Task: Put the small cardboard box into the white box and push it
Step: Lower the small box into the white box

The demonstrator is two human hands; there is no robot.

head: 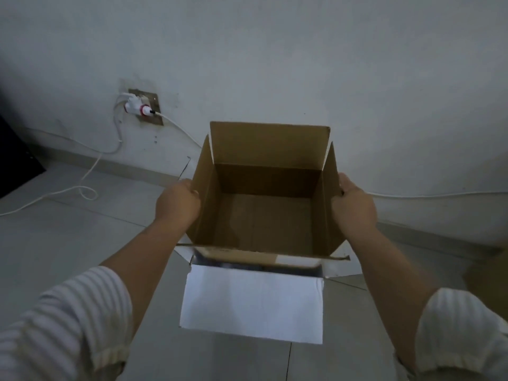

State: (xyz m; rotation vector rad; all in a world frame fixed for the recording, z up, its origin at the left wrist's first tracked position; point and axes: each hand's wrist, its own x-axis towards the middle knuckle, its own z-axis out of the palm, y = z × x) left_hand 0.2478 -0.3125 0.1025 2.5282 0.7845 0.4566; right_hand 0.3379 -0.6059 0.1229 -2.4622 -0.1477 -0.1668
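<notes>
The small cardboard box (pixel 264 215) is brown, empty, with its top flaps standing open. My left hand (pixel 177 202) grips its left wall and my right hand (pixel 353 204) grips its right wall. It hangs directly over the white box (pixel 253 303) on the tiled floor. Of the white box I see only the near flap folded toward me, a dark strip of its inside and white corners on both sides. Whether the cardboard box's bottom is inside it is hidden.
A grey wall stands close behind the boxes. A wall socket (pixel 140 108) with a plug feeds a white cable (pixel 90 166) that trails over the floor at left. Another cable (pixel 439 194) runs along the wall's base at right. A dark object (pixel 16 160) stands far left.
</notes>
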